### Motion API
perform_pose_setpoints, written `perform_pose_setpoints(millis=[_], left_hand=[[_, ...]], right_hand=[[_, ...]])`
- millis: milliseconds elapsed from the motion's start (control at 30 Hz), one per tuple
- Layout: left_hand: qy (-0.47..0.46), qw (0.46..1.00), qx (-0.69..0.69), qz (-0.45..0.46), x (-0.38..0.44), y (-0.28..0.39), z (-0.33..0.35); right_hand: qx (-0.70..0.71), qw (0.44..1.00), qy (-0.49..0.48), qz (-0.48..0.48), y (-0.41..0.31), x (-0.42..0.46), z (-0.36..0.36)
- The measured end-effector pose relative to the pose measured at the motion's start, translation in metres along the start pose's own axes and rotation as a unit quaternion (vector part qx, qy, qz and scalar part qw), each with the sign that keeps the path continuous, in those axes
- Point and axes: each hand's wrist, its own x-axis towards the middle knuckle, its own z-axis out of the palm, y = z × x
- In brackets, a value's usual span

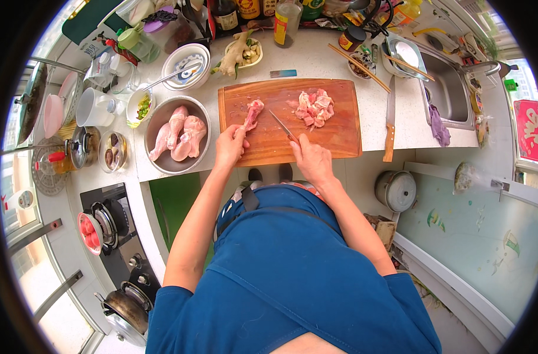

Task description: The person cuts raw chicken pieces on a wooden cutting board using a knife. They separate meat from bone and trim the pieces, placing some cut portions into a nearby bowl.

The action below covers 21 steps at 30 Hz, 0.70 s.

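Note:
My left hand (230,146) grips the thin end of a mostly stripped chicken drumstick bone (253,113) over the left part of a wooden cutting board (278,146). In my right hand (313,159) is a small knife (283,125), its blade slanting up and left towards the bone. The tip and the meaty end of the bone look close together; I cannot tell whether they touch. A pile of cut raw chicken (315,108) lies on the board's right half. Left of the board, a steel bowl (152,164) holds several raw drumsticks (180,132).
A large knife (390,128) lies right of the board, its handle at the counter's front edge. Chopsticks (359,68) rest across a small bowl (362,66). Behind the board are ginger (230,57) and a bottle (287,24). The sink (446,88) is right, the gas stove (114,221) left.

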Motion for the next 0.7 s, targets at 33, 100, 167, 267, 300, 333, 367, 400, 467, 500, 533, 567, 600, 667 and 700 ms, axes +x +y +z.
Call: perform_pose_setpoints(millis=[33, 100, 167, 267, 300, 333, 367, 400, 467, 500, 533, 567, 600, 667, 700], left_hand=[[-0.008, 0.999, -0.037, -0.010, 0.001, -0.001, -0.001], [-0.022, 0.993, -0.109, -0.028, 0.004, -0.006, -0.003], [0.013, 0.990, -0.139, -0.023, 0.011, -0.010, -0.002], [0.023, 0.973, -0.226, -0.050, 0.014, -0.007, 0.000], [0.020, 0.963, -0.262, -0.065, 0.014, -0.005, 0.000], [0.036, 0.968, -0.241, -0.056, 0.014, -0.005, 0.001], [0.053, 0.973, -0.220, -0.047, 0.015, -0.005, 0.002], [0.068, 0.977, -0.200, -0.038, 0.015, -0.006, 0.004], [0.136, 0.987, -0.059, 0.065, 0.014, -0.009, 0.006], [0.167, 0.979, 0.012, 0.116, 0.012, -0.008, 0.007], [0.180, 0.970, 0.051, 0.154, 0.010, -0.007, 0.008], [0.192, 0.958, 0.089, 0.191, 0.007, -0.007, 0.008], [0.203, 0.944, 0.128, 0.228, 0.003, -0.005, 0.008], [0.190, 0.949, 0.123, 0.221, -0.003, 0.002, 0.011], [0.185, 0.951, 0.120, 0.217, -0.006, 0.004, 0.011]], right_hand=[[0.003, 1.000, -0.004, 0.000, -0.001, -0.001, 0.000], [0.007, 1.000, -0.007, -0.004, -0.001, -0.002, 0.001], [0.010, 1.000, -0.004, -0.012, 0.000, -0.003, 0.005], [0.024, 1.000, 0.005, -0.018, -0.002, -0.003, 0.007], [0.024, 1.000, 0.004, -0.019, -0.002, -0.002, 0.007], [0.025, 0.999, 0.002, -0.021, -0.003, -0.001, 0.007], [0.025, 0.999, 0.001, -0.023, -0.004, -0.001, 0.006], [0.019, 0.999, 0.003, -0.028, -0.004, 0.000, 0.007], [0.007, 0.999, 0.005, -0.039, -0.005, 0.003, 0.007], [0.012, 0.999, 0.009, -0.045, -0.006, 0.005, 0.007], [0.018, 0.998, 0.014, -0.051, -0.007, 0.007, 0.006], [0.023, 0.998, 0.018, -0.056, -0.008, 0.008, 0.006], [0.002, 0.997, 0.026, -0.067, -0.011, 0.010, 0.005], [-0.041, 0.994, 0.043, -0.087, -0.017, 0.014, 0.004], [-0.060, 0.992, 0.046, -0.105, -0.020, 0.016, 0.004]])
